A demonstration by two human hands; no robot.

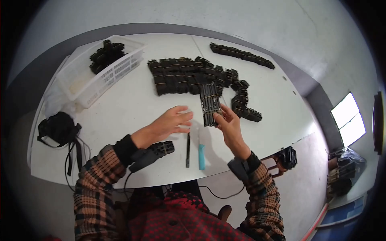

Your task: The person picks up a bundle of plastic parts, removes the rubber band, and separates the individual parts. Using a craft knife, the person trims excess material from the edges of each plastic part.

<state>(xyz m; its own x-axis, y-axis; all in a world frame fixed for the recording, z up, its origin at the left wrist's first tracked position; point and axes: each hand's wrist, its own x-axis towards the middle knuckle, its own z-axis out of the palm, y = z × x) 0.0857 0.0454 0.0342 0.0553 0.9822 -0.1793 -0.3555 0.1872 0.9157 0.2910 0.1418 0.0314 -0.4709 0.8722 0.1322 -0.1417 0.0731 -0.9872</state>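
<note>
My right hand [230,127] grips a bundle of thin black strips [210,103] tied with tan bands, thumb on its near end. The far end of this bundle overlaps the edge of a pile of similar banded bundles [173,75]. Left of it, my left hand [173,121] hovers over the table, fingers apart and holding nothing. Between my forearms lie a single slim black strip [188,152] and a tool with a turquoise handle [202,157] and a thin pale shaft. Another black bundle [164,148] rests beside my left wrist, partly hidden by a dark device on that wrist.
On the white table [120,120], a white plastic basket [90,94] with black bundles stands at the back left. Black gear with straps [59,129] lies at the left edge, near clear plastic wrap [58,101]. A row of bundles [241,55] lies at the far right.
</note>
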